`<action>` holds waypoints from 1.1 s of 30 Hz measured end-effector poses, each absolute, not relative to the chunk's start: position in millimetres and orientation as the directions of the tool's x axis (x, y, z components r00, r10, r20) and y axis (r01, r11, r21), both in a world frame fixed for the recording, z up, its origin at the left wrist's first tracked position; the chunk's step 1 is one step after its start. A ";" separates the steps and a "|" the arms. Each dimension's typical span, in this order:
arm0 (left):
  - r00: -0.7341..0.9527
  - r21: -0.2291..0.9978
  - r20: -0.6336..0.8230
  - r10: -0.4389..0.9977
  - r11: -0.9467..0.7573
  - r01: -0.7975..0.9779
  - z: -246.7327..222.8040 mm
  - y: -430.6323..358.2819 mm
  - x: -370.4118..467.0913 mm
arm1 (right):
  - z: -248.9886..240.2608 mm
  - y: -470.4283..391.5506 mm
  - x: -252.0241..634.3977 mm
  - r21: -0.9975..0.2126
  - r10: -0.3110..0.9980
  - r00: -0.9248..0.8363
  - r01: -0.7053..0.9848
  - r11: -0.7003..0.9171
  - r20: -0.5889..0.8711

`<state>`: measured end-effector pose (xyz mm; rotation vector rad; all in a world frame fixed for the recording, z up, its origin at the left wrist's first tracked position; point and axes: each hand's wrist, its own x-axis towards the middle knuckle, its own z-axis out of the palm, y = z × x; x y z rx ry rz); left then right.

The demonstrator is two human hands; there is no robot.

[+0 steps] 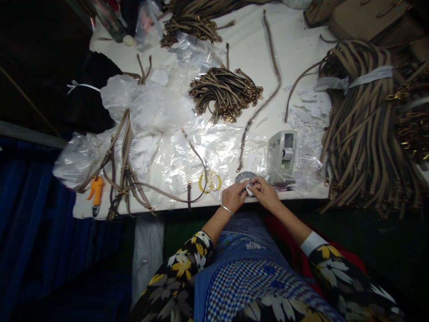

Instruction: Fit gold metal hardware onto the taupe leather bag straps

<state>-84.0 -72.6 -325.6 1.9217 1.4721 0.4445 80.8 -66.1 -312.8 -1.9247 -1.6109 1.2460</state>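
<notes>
Both my hands meet at the front edge of the white-covered table, over a round, dark and silvery roll [245, 177]. My left hand [233, 197], with a bracelet at the wrist, has its fingers pinched at a small whitish piece [249, 187]. From the right, my right hand [263, 192] closes its fingertips on the same whitish piece. What exactly the piece is stays too small to tell. Just right of the hands stands a grey tape dispenser [281, 154]. Yellow-handled scissors [209, 181] lie to the left of my left hand.
A large bundle of brown straps [365, 125] covers the right side. Another strap pile [224, 91] lies mid-table, beyond clear plastic sheets [167, 156]. At the left are loose straps [125, 161], plastic bags [134, 103] and an orange tool [96, 192] near the edge.
</notes>
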 end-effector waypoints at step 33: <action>0.429 0.675 0.029 0.903 -0.334 0.658 -343.5 -82.6 -89.6 | -309.6 -65.3 80.4 -0.726 0.888 0.078 0.546 -0.419 -0.454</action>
